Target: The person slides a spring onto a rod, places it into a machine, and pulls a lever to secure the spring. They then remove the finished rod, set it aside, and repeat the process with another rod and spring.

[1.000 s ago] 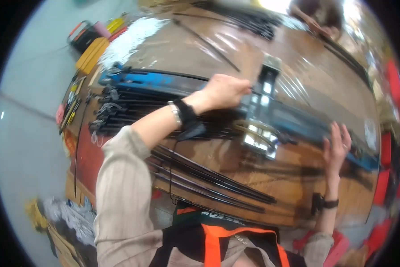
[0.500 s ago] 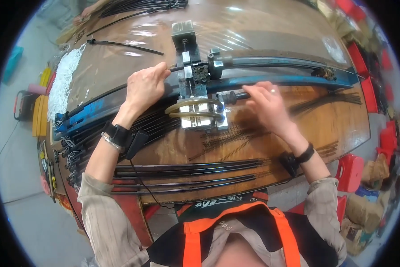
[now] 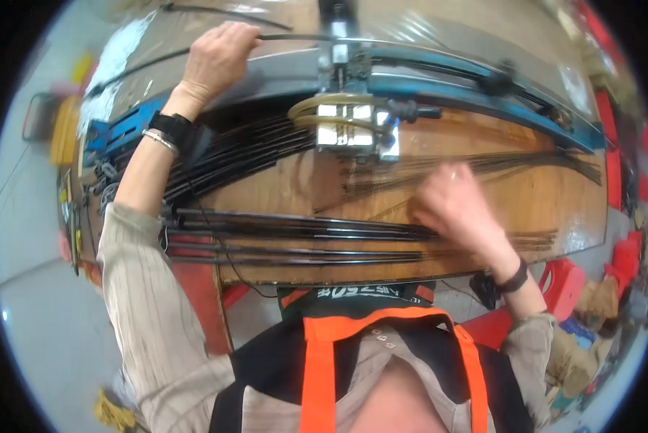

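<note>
My left hand [image 3: 219,63] is closed around a long thin black rod [image 3: 295,36] at the far side of the table. The rod reaches from the left end of a blue rail [image 3: 446,105] rightward past the metal clamp fixture [image 3: 345,130]. That fixture carries looped yellowish hoses [image 3: 302,108] and a black-handled lever [image 3: 428,112], which no hand touches. Smeared by motion, my right hand [image 3: 459,206] is over the wooden table [image 3: 280,252], near long thin dark coil springs [image 3: 371,180] and the ends of several black tubes [image 3: 324,232]; its fingers cannot be made out clearly.
More black rods [image 3: 244,148] lie bundled left of the fixture. Another black rod [image 3: 226,14] lies at the far left, beside a pile of white pieces [image 3: 118,61]. Red stools [image 3: 562,285] stand off the right edge. A dark cable [image 3: 226,252] crosses the near tubes.
My right hand has come off the lever and moved toward me, over the springs and tubes. My left hand, still gripping the rod, has raised it away from the fixture. The view has shifted.
</note>
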The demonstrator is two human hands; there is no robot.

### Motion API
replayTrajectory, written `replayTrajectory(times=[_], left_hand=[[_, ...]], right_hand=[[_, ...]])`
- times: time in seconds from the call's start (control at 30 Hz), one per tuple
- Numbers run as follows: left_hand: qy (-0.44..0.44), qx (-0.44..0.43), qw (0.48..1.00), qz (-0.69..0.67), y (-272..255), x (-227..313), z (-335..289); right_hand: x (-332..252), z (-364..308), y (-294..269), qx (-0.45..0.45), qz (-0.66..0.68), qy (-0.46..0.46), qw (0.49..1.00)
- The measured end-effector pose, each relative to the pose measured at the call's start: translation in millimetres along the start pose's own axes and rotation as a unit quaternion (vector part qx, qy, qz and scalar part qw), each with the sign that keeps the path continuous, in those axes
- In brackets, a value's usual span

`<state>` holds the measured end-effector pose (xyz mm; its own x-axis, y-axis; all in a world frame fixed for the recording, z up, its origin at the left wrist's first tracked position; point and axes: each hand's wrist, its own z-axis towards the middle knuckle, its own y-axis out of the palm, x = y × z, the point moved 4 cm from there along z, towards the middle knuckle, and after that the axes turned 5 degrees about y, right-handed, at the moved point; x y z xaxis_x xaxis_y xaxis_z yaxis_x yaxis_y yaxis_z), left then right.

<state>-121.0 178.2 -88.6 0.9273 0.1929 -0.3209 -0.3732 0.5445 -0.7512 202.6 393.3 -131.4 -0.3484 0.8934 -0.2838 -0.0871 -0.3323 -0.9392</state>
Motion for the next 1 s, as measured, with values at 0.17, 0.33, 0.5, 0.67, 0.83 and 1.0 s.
replayTrajectory(times=[0.17,0.33,0.5,0.67,0.83,1.0], left_hand=[[-0.062,-0.019,0.993,0.103,-31.6,40.7,-39.0],[-0.198,-0.246,0.949,-0.001,-57.5,121.2,-106.4],[-0.296,-0.300,0.907,-0.027,-54.5,117.6,-127.0],[-0.220,-0.174,0.945,-0.168,-58.3,113.8,-131.4],[-0.152,-0.092,0.983,-0.049,-90.0,130.2,-116.1],[-0.110,-0.079,0.990,-0.026,-104.3,143.0,-102.0]], right_hand=[[-6.2,-5.4,25.6,-0.043,-0.036,0.022,0.998],[-20.3,19.7,24.9,-0.007,-0.022,0.068,0.997],[-48.4,44.0,39.1,-0.067,0.054,0.033,0.996],[-41.7,52.9,45.5,-0.091,0.244,0.185,0.947],[-33.0,64.8,45.5,-0.093,0.301,0.200,0.928],[-38.0,73.2,44.3,-0.053,0.312,0.194,0.928]])
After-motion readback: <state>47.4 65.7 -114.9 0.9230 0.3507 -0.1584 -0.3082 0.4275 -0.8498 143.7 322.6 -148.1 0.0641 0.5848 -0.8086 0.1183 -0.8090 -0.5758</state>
